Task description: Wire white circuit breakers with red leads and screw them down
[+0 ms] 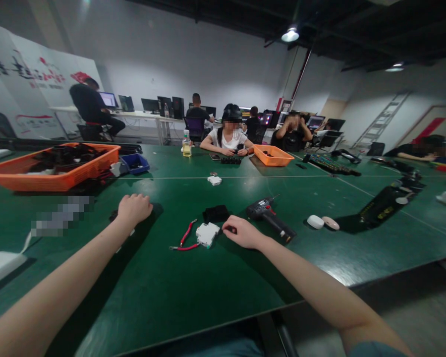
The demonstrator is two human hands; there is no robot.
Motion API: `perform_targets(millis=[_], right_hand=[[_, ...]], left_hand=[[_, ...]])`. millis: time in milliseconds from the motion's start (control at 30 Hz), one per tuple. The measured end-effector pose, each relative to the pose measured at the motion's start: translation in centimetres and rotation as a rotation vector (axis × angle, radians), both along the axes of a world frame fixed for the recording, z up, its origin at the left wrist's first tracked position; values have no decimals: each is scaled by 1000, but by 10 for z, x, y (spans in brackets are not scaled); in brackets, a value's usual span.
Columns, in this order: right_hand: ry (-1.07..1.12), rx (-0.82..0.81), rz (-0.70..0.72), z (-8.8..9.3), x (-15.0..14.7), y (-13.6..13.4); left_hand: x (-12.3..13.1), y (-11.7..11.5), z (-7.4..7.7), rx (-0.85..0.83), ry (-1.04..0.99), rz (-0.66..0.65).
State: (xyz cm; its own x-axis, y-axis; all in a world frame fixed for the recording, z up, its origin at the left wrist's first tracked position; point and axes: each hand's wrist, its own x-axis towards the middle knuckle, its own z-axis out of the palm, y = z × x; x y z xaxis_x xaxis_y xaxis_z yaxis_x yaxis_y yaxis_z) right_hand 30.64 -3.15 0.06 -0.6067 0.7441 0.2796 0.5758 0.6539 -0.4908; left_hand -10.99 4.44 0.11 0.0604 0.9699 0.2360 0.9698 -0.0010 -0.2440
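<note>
Near the middle of the green table (230, 292) lies a white plastic block shaped like a circuit breaker (207, 234). Two short red wires (189, 233) with metal ends rest at its left. My right hand (243, 233) is just right of the block, its fingers curled closed; a dark spot shows at the fingertips, too small to name. Further left, my left hand (134, 212) is closed, knuckles up, beside a partly hidden dark item (113, 215). What its fingers hold, if anything, is hidden. A black cloth-like piece (215, 213) lies behind the block.
A cordless screwdriver (269, 215) lies right of my right hand, near a white oval case (315, 221). At the left stand an orange basket (40, 183) of dark parts and a blue bin (136, 163). A person (228, 136) sits opposite by another orange basket (273, 157).
</note>
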Motion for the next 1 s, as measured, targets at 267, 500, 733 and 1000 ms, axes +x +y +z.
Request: perform_targets(millis=[267,500,733,1000], right_hand=[[1,-15,-3,0,1,0],[-8,-29,-2,5,0,-3],[-1,-31,-2,4,0,-2],[-19,-13,8,1,0,0]], left_hand=[[2,-2,2,-7,24,5],[4,-5,5,-3,44,23],[1,-1,1,-12,28,24],[6,-5,3,6,-44,43]])
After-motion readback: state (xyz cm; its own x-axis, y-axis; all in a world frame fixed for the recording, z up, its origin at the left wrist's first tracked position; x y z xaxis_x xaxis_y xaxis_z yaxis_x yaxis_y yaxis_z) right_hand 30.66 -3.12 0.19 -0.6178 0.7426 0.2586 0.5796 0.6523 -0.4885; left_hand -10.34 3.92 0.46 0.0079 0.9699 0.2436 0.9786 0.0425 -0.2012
